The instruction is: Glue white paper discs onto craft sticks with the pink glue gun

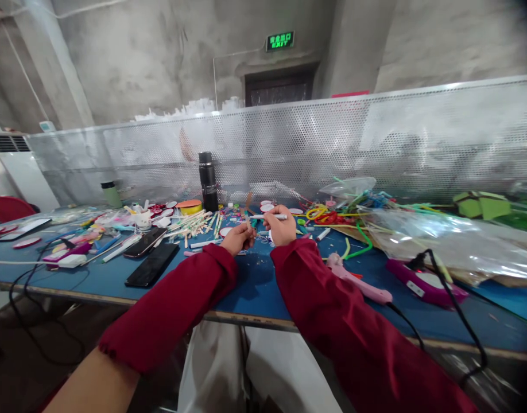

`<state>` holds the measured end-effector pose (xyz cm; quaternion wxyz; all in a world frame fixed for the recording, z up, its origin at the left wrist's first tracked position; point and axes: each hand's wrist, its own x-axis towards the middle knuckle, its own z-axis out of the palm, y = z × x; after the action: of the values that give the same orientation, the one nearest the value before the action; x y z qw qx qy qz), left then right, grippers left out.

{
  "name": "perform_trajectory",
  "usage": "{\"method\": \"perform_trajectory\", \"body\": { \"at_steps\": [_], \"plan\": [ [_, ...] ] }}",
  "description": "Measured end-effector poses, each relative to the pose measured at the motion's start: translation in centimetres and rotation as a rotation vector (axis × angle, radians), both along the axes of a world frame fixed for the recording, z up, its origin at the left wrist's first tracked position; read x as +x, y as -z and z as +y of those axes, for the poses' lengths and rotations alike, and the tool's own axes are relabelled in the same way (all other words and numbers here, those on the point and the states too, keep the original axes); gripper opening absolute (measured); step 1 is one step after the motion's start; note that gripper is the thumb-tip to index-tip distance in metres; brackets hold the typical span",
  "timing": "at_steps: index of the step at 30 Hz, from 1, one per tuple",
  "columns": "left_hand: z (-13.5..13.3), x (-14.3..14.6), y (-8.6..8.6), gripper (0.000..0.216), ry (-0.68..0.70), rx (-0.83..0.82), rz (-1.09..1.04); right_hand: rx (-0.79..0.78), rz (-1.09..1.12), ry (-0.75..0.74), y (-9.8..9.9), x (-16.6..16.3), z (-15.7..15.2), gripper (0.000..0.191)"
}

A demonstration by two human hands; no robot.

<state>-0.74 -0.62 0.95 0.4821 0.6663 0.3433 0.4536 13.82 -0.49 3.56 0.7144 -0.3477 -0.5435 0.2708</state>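
1. Pen, pale and slim, lies level in the right hand, whose fingers are curled closed around it; its tip end points left, towards the left hand.
2. The left hand is also closed, thumb and fingers pinching a thin brown strip that stands up out of the grip. The pen's end is right by this strip; whether they touch, I cannot tell.
3. Both hands are just above the middle of the blue counter, near each other but apart, with dark red sleeves covering the forearms.
4. To the left of the hands, pale sticks lie in a loose heap, and two dark phones, one nearer and one farther, lie side by side.
5. Behind the sticks, a black bottle stands upright before a perforated metal panel.
6. To the right, a pink glue gun lies beside the right sleeve, with a purple power strip farther right.
7. Beyond these are a bent green strand and a clear plastic bag.
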Motion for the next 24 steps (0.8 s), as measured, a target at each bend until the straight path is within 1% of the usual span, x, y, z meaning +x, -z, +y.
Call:
{"method": "perform_trajectory", "body": {
  "at_steps": [4,9,14,19,24],
  "plan": [
    [0.21,-0.08,0.22,0.034,0.024,0.006,0.001,0.005,-0.005,-0.018,0.15,-0.05,0.16,0.008],
    [0.09,-0.09,0.14,0.037,0.001,-0.021,-0.006,0.003,0.030,-0.013,0.01,-0.01,0.10,0.009],
    [0.06,-0.04,0.16,0.039,0.024,-0.025,-0.016,0.006,0.049,-0.028,-0.33,-0.07,-0.26,0.010],
    [0.21,-0.09,0.33,0.040,0.045,-0.023,-0.010,0.003,0.074,-0.047,-0.20,-0.06,-0.07,0.010],
    [0.15,-0.14,0.25,0.040,0.035,-0.013,-0.012,0.003,0.035,-0.034,0.06,0.09,0.23,0.010]
  ]
}}
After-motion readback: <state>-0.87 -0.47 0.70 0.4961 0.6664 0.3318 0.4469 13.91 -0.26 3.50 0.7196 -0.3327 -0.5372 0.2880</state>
